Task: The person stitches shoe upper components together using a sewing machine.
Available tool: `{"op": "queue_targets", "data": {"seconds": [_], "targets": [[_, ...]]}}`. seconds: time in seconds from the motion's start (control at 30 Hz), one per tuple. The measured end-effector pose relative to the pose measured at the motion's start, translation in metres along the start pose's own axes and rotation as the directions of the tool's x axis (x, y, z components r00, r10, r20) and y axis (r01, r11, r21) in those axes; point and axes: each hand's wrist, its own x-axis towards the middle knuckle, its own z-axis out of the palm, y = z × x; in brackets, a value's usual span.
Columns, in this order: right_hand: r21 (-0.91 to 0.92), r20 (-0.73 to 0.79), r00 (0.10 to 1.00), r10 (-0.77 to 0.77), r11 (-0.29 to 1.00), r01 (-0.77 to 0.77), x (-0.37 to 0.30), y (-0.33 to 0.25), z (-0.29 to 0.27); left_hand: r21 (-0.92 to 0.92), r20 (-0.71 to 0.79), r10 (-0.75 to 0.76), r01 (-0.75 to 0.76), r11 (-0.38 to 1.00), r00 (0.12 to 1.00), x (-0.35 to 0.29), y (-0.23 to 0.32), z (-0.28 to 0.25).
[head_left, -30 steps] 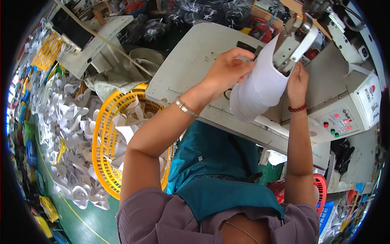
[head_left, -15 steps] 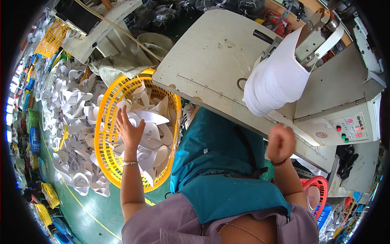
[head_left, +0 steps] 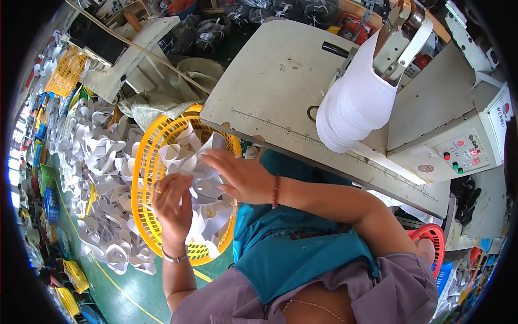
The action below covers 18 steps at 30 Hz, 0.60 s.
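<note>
Both my hands are over a yellow plastic basket [head_left: 141, 178] heaped with thin, curved white pieces [head_left: 212, 220]. My left hand [head_left: 174, 208] is above the basket's left half, fingers bent and thumb apart, with nothing seen in it. Reaching across from the right, my right hand [head_left: 243, 175] has its fingers stretched toward the pieces and its thumb apart. It looks empty, though its palm side is hidden, and I cannot tell whether it touches a piece. A nested stack of similar white pieces [head_left: 353, 110] hangs on the arm of the machine [head_left: 442, 129].
The machine's pale worktable [head_left: 270, 70] overhangs the basket's far right edge. A large heap of white pieces [head_left: 105, 178] lies on the green floor [head_left: 121, 286] to the left. A red basket [head_left: 436, 243] stands at the lower right, black bags [head_left: 213, 35] at the back.
My right hand has swung left from beside the machine to the basket. My left hand has dropped slightly nearer me, its spread fingers now bent. The view has shifted a little.
</note>
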Motion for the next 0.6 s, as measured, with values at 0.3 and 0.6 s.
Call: {"op": "queue_targets", "data": {"seconds": [0.3,0.6], "targets": [[0.132,0.055,0.978,0.200,0.970,-0.206,-0.017,0.049,0.025,-0.096,0.039,-0.206,0.209,0.973,0.978,-0.036,-0.038,-0.014],[0.227,-0.028,0.964,0.266,0.941,-0.253,-0.060,0.014,-0.007,0.079,0.301,-0.067,0.045,0.996,0.951,-0.037,-0.053,0.029]]}}
